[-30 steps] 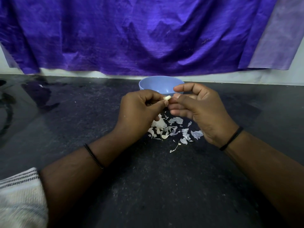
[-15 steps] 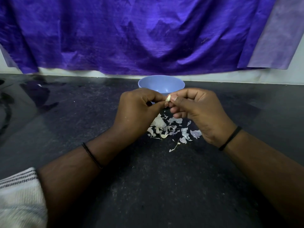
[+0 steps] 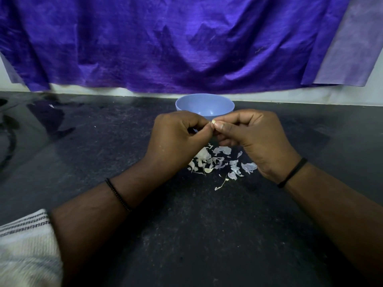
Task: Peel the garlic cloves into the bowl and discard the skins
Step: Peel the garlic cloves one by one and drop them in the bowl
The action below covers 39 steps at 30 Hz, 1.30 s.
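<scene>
A small pale garlic clove (image 3: 213, 122) shows only as a tip between my two hands, just in front of the blue bowl (image 3: 192, 105). My left hand (image 3: 176, 139) pinches it from the left with curled fingers and thumb. My right hand (image 3: 255, 139) pinches it from the right, thumb on top. Below the hands a heap of garlic skins (image 3: 221, 162) and some whitish garlic pieces (image 3: 202, 157) lie on the dark counter (image 3: 196, 235). I see nothing inside the visible part of the bowl.
A purple cloth (image 3: 176, 42) hangs on the wall behind the bowl. The dark counter is dusty and reflects the cloth at the left. A striped white sleeve (image 3: 24, 245) sits at the lower left corner.
Both hands have closed in tighter round the clove, hiding more of it. The right index finger, raised before, now curls down onto the clove.
</scene>
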{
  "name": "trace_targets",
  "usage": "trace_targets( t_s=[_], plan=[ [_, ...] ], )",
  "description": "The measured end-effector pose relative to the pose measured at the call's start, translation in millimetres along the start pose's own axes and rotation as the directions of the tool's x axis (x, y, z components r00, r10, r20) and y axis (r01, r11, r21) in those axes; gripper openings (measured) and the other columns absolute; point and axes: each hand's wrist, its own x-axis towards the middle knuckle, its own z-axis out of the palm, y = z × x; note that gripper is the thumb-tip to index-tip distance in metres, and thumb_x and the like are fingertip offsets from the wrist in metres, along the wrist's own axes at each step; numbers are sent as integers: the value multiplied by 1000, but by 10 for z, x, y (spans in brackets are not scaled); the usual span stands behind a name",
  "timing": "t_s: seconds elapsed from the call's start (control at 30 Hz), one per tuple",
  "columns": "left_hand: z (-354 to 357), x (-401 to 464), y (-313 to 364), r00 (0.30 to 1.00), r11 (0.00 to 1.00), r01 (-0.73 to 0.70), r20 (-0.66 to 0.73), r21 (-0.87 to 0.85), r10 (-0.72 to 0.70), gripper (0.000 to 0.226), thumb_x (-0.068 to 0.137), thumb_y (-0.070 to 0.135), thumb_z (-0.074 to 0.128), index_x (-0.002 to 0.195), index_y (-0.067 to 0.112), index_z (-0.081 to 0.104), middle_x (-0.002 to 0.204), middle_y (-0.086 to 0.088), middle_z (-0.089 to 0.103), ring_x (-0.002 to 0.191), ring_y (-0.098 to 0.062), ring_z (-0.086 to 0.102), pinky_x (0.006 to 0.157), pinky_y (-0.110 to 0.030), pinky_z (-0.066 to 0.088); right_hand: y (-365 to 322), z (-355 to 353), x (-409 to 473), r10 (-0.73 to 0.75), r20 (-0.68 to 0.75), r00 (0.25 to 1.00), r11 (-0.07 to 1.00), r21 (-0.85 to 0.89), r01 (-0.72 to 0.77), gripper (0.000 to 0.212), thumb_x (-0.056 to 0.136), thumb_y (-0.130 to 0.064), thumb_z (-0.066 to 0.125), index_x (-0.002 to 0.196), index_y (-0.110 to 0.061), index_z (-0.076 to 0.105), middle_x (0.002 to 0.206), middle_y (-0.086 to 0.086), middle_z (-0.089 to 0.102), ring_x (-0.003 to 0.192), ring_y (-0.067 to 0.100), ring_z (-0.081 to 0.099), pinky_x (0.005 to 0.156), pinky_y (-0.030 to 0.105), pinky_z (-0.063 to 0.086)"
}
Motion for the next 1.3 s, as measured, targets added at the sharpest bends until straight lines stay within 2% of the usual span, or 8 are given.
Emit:
trace_targets(
  t_s=[0.33,0.43,0.63,0.83,1.0,1.1,1.23,1.3],
  plan=[
    [33,-16,-29,999,999,23,-40,-29,-25,15,86,15,74,73,16,78,63,10,69,60,-11,65,56,-17,45,0,17,-3,-81,-7,997,992,-100,80,9,84,-5,77,92,-8,78,79,6,77,71,15,72,66,24,59],
    [39,-17,-26,997,995,70,-36,-75,-73,16,86,14,74,70,16,77,63,9,69,59,-10,65,56,-19,46,2,21,-4,-80,-5,997,992,-97,79,8,84,-6,77,91,-10,78,79,6,77,71,16,72,67,25,59],
    [62,-8,-63,980,957,196,12,-214,-198,16,88,9,71,73,10,75,60,0,70,55,-19,68,52,-36,57,19,15,2,-49,37,998,995,-90,52,7,89,-6,72,95,-8,75,80,6,76,73,18,72,71,33,62],
    [98,6,-82,933,867,349,49,-355,-356,18,90,3,65,72,7,69,61,-5,67,53,-21,67,46,-31,52,8,23,-1,42,58,997,998,40,-44,11,93,-7,67,101,-1,72,89,15,75,77,21,70,70,32,62],
    [67,17,-98,920,901,391,45,-191,-389,22,90,6,54,69,7,58,62,-16,62,47,-17,60,47,-32,47,-49,23,4,139,42,989,968,206,-145,9,94,-4,62,99,2,67,95,22,74,77,23,70,67,30,61],
    [54,12,-76,935,938,346,91,-13,-344,25,90,12,54,65,8,55,57,-8,58,53,-25,60,53,-39,47,-58,16,16,154,21,988,955,254,-154,6,93,1,59,91,0,64,90,21,74,72,22,69,62,29,60],
    [48,19,-102,914,928,320,196,191,-355,21,85,22,68,66,16,63,61,5,65,58,-8,62,62,-33,54,-22,-34,64,119,-48,992,976,188,-109,9,86,3,70,89,-4,65,79,14,69,65,16,62,56,25,57],
    [57,18,-116,905,924,308,230,228,-358,21,84,26,72,66,19,65,62,8,66,59,-5,62,62,-31,54,11,-72,80,68,-80,994,997,49,-64,10,85,1,74,91,-4,68,75,14,66,63,14,61,57,26,58]
  ],
)
